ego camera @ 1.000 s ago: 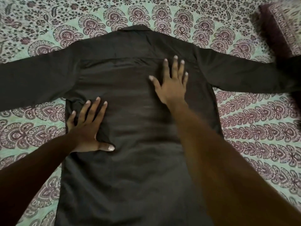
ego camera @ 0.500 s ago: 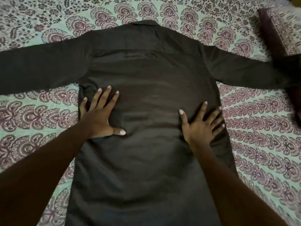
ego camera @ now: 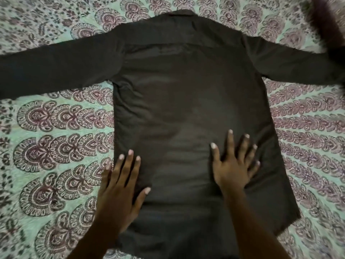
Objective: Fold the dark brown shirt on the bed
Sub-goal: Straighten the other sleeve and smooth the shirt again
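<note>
The dark brown shirt (ego camera: 183, 94) lies flat on the bed, back side up, collar at the far end and both long sleeves stretched out to the sides. My left hand (ego camera: 120, 191) presses palm down on the shirt's lower left edge, fingers spread, partly over the bedsheet. Flat on the lower right part of the shirt's body rests my right hand (ego camera: 231, 165), fingers apart. Neither hand holds any cloth.
A green bedsheet (ego camera: 56, 146) with a maroon paisley print covers the bed. A dark maroon pillow (ego camera: 328, 27) sits at the far right corner, touching the end of the right sleeve.
Both hands have slid down the shirt's back toward the hem, the right one from near the shoulders. The cloth looks smoother. The camera view has shifted.
</note>
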Demonstrator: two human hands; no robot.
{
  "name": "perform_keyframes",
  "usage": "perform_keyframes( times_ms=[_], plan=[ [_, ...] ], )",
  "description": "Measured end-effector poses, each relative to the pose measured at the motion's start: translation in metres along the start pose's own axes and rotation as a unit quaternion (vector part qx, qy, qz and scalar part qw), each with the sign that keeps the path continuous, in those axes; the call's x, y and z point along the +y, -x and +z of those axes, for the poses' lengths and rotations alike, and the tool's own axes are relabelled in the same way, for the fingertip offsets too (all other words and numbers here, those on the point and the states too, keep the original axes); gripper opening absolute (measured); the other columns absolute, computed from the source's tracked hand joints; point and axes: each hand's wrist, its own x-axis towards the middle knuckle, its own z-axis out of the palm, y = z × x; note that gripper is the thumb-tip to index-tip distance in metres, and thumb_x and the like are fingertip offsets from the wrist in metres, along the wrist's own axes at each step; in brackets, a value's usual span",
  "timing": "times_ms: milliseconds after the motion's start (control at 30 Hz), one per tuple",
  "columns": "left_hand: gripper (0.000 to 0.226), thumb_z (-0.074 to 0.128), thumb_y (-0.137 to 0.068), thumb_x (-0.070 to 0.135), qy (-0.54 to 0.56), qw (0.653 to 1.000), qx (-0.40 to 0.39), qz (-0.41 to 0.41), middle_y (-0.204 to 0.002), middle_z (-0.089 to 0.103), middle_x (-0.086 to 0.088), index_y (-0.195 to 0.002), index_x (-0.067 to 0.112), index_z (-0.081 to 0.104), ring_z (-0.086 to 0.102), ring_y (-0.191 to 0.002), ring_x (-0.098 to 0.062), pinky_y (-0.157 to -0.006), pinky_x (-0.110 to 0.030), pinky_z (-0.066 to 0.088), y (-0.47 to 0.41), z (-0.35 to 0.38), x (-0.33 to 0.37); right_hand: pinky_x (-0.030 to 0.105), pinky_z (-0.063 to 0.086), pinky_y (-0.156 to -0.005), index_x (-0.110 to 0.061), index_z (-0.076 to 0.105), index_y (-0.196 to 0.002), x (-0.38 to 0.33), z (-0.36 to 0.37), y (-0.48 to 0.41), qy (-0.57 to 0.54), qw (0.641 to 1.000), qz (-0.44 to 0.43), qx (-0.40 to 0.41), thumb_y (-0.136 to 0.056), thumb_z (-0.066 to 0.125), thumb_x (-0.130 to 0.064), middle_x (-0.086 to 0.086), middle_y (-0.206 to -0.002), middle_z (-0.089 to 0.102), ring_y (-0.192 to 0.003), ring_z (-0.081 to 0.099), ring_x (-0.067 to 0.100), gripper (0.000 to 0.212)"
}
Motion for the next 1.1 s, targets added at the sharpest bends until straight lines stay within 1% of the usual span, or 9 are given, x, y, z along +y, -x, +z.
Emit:
perform_keyframes(
  times_ms=[133,200,300,367,500,700,800,967,1100],
  plan=[
    [0.086,0.036,-0.096,0.065,-0.008,1.000,-0.004,0.009,-0.174,0.008,-0.005,-0.164,0.015,0.019,0.012,-0.160,-0.026,-0.125,-0.052,0.023,0.019,0.004,-0.002,0.067,0.001,-0.123,-0.037,0.019,-0.165,-0.020,0.003,0.017,-0.009,0.999,0.022,0.043,-0.088,0.012,-0.090,0.014,-0.175,-0.002,-0.160,-0.004,0.045,0.094],
    [0.087,0.037,-0.096,0.065,-0.008,1.000,-0.001,0.005,-0.174,0.009,-0.005,-0.164,0.014,0.019,0.012,-0.160,-0.025,-0.124,-0.053,0.024,0.020,0.006,-0.001,0.065,0.003,-0.124,-0.030,0.028,-0.164,-0.070,0.016,0.027,0.001,0.991,-0.114,0.074,-0.096,0.026,-0.079,0.013,-0.175,0.004,-0.160,0.000,0.043,0.083],
    [0.088,0.038,-0.096,0.063,-0.013,1.000,-0.003,-0.006,-0.174,0.008,-0.006,-0.164,0.011,0.017,0.011,-0.160,-0.024,-0.124,-0.053,0.024,0.023,0.007,-0.001,0.064,0.007,-0.127,-0.037,0.031,-0.162,-0.144,0.040,0.053,-0.005,0.940,-0.342,-0.002,-0.102,0.035,-0.065,0.004,-0.176,0.005,-0.162,0.000,0.032,0.066],
    [0.090,0.039,-0.097,0.063,-0.011,1.000,-0.006,-0.009,-0.174,0.007,-0.007,-0.164,0.009,0.015,0.010,-0.160,-0.025,-0.125,-0.053,0.022,0.028,0.008,0.000,0.062,0.011,-0.125,-0.045,0.026,-0.162,-0.155,0.049,0.065,0.017,0.919,-0.392,-0.035,-0.104,0.032,-0.062,-0.002,-0.176,0.004,-0.163,0.002,0.026,0.061],
    [0.092,0.042,-0.095,0.063,0.005,1.000,-0.016,-0.013,-0.175,0.002,-0.004,-0.165,0.012,0.012,0.009,-0.161,-0.025,-0.125,-0.054,0.021,0.039,0.003,0.003,0.058,0.014,-0.126,-0.056,0.014,-0.160,-0.066,0.029,0.058,0.058,0.945,-0.322,-0.015,-0.101,0.029,-0.070,-0.009,-0.176,0.001,-0.163,0.004,0.022,0.063],
    [0.101,0.045,-0.091,0.070,0.004,0.999,-0.041,-0.002,-0.174,-0.005,-0.009,-0.165,0.011,0.011,0.005,-0.160,-0.035,-0.123,-0.061,0.021,0.043,-0.001,0.006,0.067,0.008,-0.125,-0.054,0.003,-0.162,0.047,-0.002,0.050,0.022,0.995,-0.088,-0.030,-0.093,0.019,-0.081,-0.005,-0.176,-0.005,-0.162,-0.005,0.031,0.075],
    [0.104,0.042,-0.087,0.072,-0.019,0.998,-0.053,-0.024,-0.174,-0.009,-0.008,-0.165,0.011,0.009,0.002,-0.160,-0.038,-0.123,-0.064,0.017,0.042,0.000,0.013,0.067,0.000,-0.126,-0.040,0.012,-0.166,0.021,0.005,0.050,0.025,0.992,-0.125,-0.005,-0.097,0.025,-0.076,0.007,-0.175,-0.009,-0.160,-0.011,0.040,0.078],
    [0.110,0.046,-0.073,0.061,0.026,0.991,-0.034,-0.128,-0.175,-0.002,-0.003,-0.165,0.014,0.008,0.002,-0.159,-0.037,-0.122,-0.064,0.011,0.042,0.007,0.045,0.060,0.015,-0.127,-0.045,0.017,-0.164,-0.012,0.013,0.047,0.054,0.911,-0.407,-0.036,-0.101,0.031,-0.069,0.000,-0.176,-0.001,-0.163,0.001,0.027,0.068],
    [0.098,0.038,-0.078,0.054,0.081,0.989,-0.002,-0.121,-0.174,0.008,-0.008,-0.163,0.010,0.019,0.008,-0.160,-0.031,-0.124,-0.061,0.019,0.047,0.012,0.069,0.058,0.008,-0.128,-0.056,0.006,-0.161,0.060,-0.005,0.016,0.043,0.959,-0.277,-0.044,-0.099,0.028,-0.077,-0.011,-0.176,-0.005,-0.163,-0.002,0.022,0.069]
  ],
)
